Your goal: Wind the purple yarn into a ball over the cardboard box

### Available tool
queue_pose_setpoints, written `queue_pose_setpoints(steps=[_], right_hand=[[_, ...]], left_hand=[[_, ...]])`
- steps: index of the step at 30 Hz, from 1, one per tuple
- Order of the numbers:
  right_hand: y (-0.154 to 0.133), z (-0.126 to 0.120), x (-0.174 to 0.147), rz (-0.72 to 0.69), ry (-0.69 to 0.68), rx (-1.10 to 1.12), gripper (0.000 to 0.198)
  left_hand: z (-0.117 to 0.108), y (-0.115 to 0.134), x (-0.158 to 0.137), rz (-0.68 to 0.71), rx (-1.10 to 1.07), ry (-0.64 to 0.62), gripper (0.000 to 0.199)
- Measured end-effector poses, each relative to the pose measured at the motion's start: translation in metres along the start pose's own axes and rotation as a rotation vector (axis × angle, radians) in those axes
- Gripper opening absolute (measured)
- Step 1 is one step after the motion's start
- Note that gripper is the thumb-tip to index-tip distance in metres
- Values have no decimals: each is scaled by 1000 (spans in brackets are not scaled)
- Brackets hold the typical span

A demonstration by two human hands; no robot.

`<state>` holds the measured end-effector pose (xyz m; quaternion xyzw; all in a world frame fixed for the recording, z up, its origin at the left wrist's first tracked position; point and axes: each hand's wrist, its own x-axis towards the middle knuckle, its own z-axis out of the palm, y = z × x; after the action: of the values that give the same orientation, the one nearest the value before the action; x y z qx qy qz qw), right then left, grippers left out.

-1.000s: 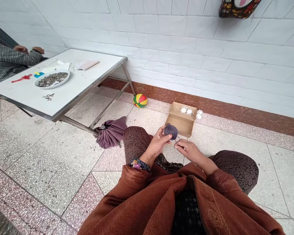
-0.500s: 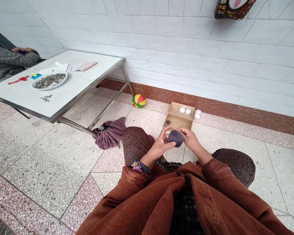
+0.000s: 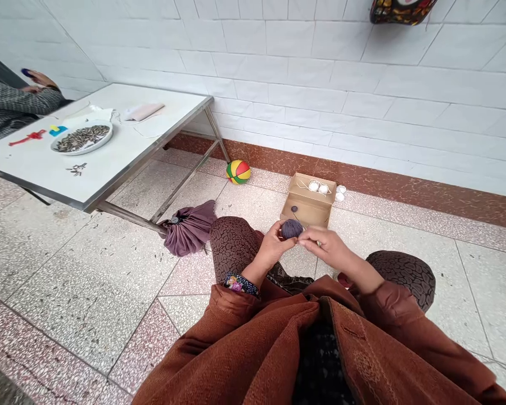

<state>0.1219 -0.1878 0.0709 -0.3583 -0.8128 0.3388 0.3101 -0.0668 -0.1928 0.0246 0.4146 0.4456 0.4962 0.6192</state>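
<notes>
While your left hand grips the dark purple-grey yarn ball between curled fingers and thumb, your right hand comes in at its right edge, fingertips drawn together; what they pinch is too small to make out! You've got the ball between your knees, just before the open cardboard box; it's near round, so no clear long axis, no end pointing anywhere. Your left fingers hide its left side, and its underside is out of sight. Inside the box sit a small dark ball and two white balls. Over at the far left, another person's sleeve is cut off by the frame. Beneath you runs speckled stone floor; ahead, a white tiled wall; to your left, a white-topped table.
</notes>
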Motion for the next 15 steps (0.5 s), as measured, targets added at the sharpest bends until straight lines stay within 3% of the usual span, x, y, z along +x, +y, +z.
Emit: queue_pose_setpoints(steps=[3,8,11,15], right_hand=[[9,-11,20,29,120,-9,32],[48,14,16,198,273,47,37],[58,42,-5,266,210,34,41],[46,59,-24,116,-36,-16,41]], left_hand=[[1,5,-6,-49,49,-143,55],[5,12,-13,-73,-282,-247,69],[3,10,-9,-95,-415,-179,58],[-3,1,0,-61,-359,56,47]])
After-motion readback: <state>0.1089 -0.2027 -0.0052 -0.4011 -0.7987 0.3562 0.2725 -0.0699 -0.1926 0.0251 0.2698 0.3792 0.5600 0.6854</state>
